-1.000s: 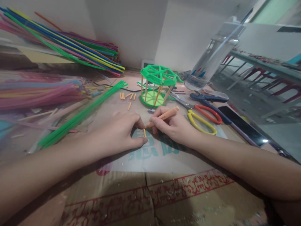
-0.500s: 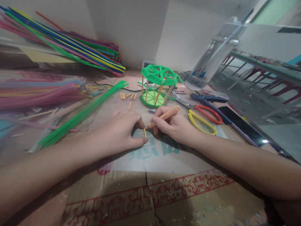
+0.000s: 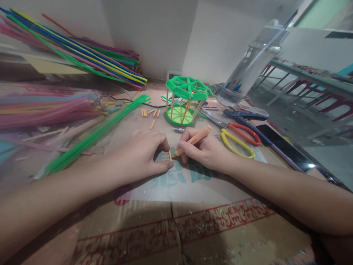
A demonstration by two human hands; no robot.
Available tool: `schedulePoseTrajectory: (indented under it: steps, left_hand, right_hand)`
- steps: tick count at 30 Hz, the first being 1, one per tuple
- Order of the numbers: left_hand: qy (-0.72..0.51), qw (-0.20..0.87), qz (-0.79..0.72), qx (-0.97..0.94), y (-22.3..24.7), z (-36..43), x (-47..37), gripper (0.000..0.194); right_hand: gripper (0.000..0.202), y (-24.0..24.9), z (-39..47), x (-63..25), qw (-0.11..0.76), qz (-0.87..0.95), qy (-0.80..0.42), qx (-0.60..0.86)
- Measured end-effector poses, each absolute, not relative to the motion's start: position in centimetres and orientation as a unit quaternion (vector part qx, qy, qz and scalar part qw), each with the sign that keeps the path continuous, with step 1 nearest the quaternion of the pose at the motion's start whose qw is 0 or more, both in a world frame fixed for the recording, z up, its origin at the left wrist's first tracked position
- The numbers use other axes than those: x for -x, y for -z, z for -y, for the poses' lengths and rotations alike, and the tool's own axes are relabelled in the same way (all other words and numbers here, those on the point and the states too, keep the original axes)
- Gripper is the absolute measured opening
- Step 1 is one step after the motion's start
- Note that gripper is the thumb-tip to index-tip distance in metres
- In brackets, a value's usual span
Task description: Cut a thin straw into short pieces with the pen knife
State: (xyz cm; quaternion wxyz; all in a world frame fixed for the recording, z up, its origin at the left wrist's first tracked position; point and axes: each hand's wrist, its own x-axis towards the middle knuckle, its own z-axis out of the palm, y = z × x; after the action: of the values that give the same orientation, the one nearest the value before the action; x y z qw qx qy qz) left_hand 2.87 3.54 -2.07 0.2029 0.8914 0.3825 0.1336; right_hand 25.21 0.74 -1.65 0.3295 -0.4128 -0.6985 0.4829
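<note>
Between thumb and forefinger, my left hand [image 3: 149, 152] pinches a short orange stick [image 3: 170, 155] by its two ends, low over a sheet with green lettering [image 3: 176, 176]. My right hand [image 3: 202, 147] is closed round an orange marker pen [image 3: 196, 139], its tip touching the stick near the end by my left thumb. Behind the hands stands a small round frame [image 3: 187, 99] with a green fuzzy top, a green base and thin wooden posts. Several short orange sticks [image 3: 150, 112] lie to the left of it. A grey pen [image 3: 179, 130] is partly hidden behind my right hand.
Green pipe cleaners [image 3: 96, 134] lie to the left, with more coloured bundles [image 3: 82, 55] behind. On the right are scissors [image 3: 239, 138] with red and yellow handles, blue-handled pliers [image 3: 245, 119], a phone [image 3: 284, 145] and a clear bottle [image 3: 242, 73]. Cardboard [image 3: 132, 235] covers the front.
The marker tip has slid along the stick towards me, from its far end to near my left thumb. My left hand has stayed in place.
</note>
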Motion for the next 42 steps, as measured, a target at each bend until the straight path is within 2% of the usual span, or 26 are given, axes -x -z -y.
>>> schedulePoseTrajectory:
  steps: [22, 42]
  left_hand:
    - [-0.129, 0.181, -0.377, -0.899, 1.65, -3.4, -2.69, 0.026]
    - [-0.132, 0.177, -0.37, -0.902, 1.91, -3.54, -2.56, 0.024]
  right_hand:
    - [0.027, 1.88, -0.93, -25.09, 0.341, 0.699, -0.447, 0.442]
    - [0.03, 1.59, -0.7, -25.14, 0.314, 0.695, -0.484, 0.429]
